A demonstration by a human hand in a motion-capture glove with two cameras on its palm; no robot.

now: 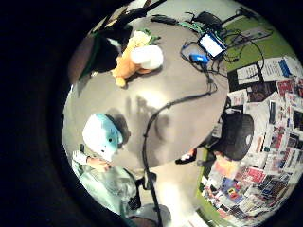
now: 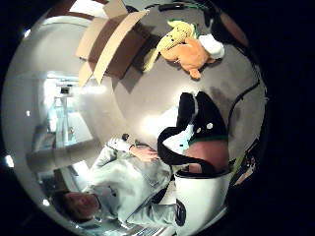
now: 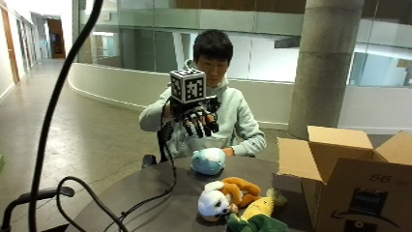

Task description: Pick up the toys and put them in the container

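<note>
A light blue plush (image 3: 208, 161) (image 1: 102, 135) sits on the round grey table (image 3: 151, 191) close to the person. An orange and white plush dog (image 3: 225, 195) (image 1: 137, 59) (image 2: 189, 54) lies nearer the camera, with a yellow and green corn plush (image 3: 260, 212) (image 2: 174, 34) against it. An open cardboard box (image 3: 347, 183) (image 2: 106, 46) stands at the table's right side. My gloved right hand (image 3: 196, 121) is raised at chest height, above and behind the blue plush, with fingers (image 2: 206, 118) hanging straight and holding nothing. The bare left hand (image 2: 145, 153) rests at the table edge.
A black cable (image 1: 156, 118) runs across the table (image 1: 180, 109). A small lit screen (image 1: 211, 45) and other electronics lie at the table's edge away from the person. A black chair (image 1: 236, 135) stands beside the table, and a concrete pillar (image 3: 325, 67) rises behind the box.
</note>
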